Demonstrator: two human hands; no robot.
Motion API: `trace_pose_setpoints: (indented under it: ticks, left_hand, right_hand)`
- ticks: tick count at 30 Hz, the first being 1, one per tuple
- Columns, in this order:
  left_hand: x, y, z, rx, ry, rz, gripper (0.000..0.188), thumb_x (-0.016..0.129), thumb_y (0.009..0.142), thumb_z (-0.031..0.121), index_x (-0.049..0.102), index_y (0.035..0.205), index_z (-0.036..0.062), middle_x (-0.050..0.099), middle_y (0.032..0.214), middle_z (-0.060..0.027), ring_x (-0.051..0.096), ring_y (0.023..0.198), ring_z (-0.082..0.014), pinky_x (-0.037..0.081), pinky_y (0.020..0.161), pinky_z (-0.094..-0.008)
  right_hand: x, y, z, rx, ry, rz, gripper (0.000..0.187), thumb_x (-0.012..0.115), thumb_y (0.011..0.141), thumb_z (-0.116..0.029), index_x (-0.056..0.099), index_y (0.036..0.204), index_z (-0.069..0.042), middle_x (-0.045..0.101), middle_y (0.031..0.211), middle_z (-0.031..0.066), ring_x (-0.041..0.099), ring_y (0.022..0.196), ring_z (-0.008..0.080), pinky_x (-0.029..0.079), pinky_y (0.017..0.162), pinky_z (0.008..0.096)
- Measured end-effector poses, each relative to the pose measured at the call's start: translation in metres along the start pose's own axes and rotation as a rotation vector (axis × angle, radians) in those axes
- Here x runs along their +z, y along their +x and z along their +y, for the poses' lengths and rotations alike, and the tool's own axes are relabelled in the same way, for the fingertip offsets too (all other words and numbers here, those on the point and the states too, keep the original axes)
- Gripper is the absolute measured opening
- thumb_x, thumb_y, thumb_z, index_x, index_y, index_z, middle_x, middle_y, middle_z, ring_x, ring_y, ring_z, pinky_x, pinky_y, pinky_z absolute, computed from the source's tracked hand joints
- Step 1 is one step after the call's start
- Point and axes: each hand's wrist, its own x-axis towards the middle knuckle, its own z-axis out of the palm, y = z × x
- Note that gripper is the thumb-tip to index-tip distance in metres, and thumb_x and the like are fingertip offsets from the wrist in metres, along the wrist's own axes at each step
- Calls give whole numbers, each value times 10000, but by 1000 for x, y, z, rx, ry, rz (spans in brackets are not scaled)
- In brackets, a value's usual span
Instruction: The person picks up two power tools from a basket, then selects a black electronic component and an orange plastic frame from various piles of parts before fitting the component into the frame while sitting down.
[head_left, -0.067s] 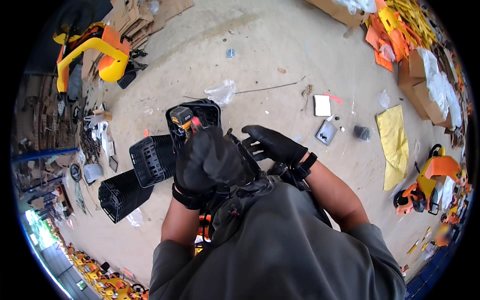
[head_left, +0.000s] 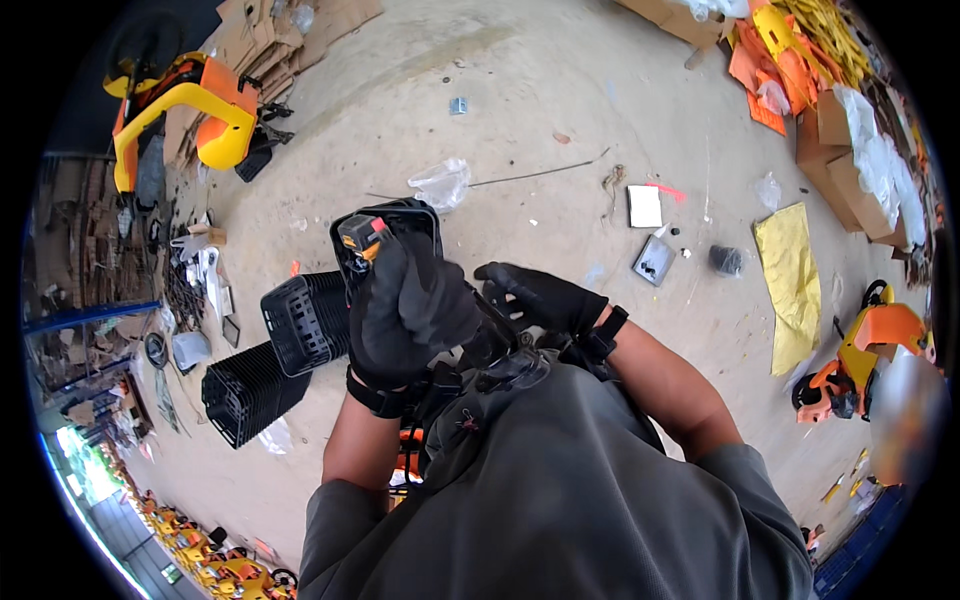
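My left hand [head_left: 405,310], in a black glove, is closed in a loose fist in front of a black plastic basket [head_left: 428,222]. A small red piece [head_left: 377,225] shows at its far edge. What the fingers hold is hidden. Beside that hand, a yellow-and-black cordless power tool [head_left: 354,236] lies in the basket, mostly covered. My right hand [head_left: 545,298], gloved too, has its fingers apart and slightly bent. It is beside black parts [head_left: 490,335] close to my body, and I see nothing gripped in it.
Stacked black baskets [head_left: 255,395] lie to the left. A clear plastic bag [head_left: 440,185] and a thin rod [head_left: 545,173] are on the floor ahead. To the right are a white box [head_left: 644,207], a grey tray [head_left: 654,262] and a yellow sheet [head_left: 788,290]. Yellow-orange vehicles [head_left: 225,120] stand around.
My left hand has turned and shifted slightly, and the red piece has moved left over the power tool. The right hand has moved slightly left and nearer to me.
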Motion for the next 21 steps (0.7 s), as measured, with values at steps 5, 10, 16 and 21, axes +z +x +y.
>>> trace_pose_setpoints:
  ticks: [5, 10, 16, 21]
  left_hand:
    - [16, 32, -27, 52, -58, 29, 430, 271, 1114, 411, 430, 817, 145, 394, 642, 29, 404, 534, -91, 321, 504, -267]
    - [30, 65, -47, -9, 473, 96, 436, 541, 1022, 310, 539, 1348, 19, 576, 1350, -155, 570, 1243, -284, 432, 1086, -445]
    - [14, 65, -73, -54, 2135, -442, 826, 715, 778, 175, 389, 1527, 54, 380, 1564, -197, 320, 1460, -417, 246, 1204, -517]
    - [6, 87, -121, -168, 2207, -555, 933, 847, 701, 323, 430, 1495, 65, 497, 1459, -166, 428, 1379, -378, 306, 1152, -512]
  right_hand:
    - [-5, -13, 9, -307, 230, -308, 619, 573, 1027, -203, 291, 1569, -102, 563, 1374, 90, 583, 1176, 136, 529, 931, 315]
    - [-28, -45, 4, -491, 165, -186, 531, 644, 954, -46, 465, 1454, -54, 614, 1299, 60, 606, 1116, 108, 525, 910, 275]
    - [-84, -91, 16, -487, 388, -158, 536, 646, 973, -170, 467, 1467, -58, 676, 1177, 124, 675, 1013, 193, 591, 774, 314]
    - [-105, -124, 45, -596, 405, -231, 513, 691, 929, -91, 495, 1399, -24, 619, 1321, 135, 637, 1157, 211, 558, 941, 356]
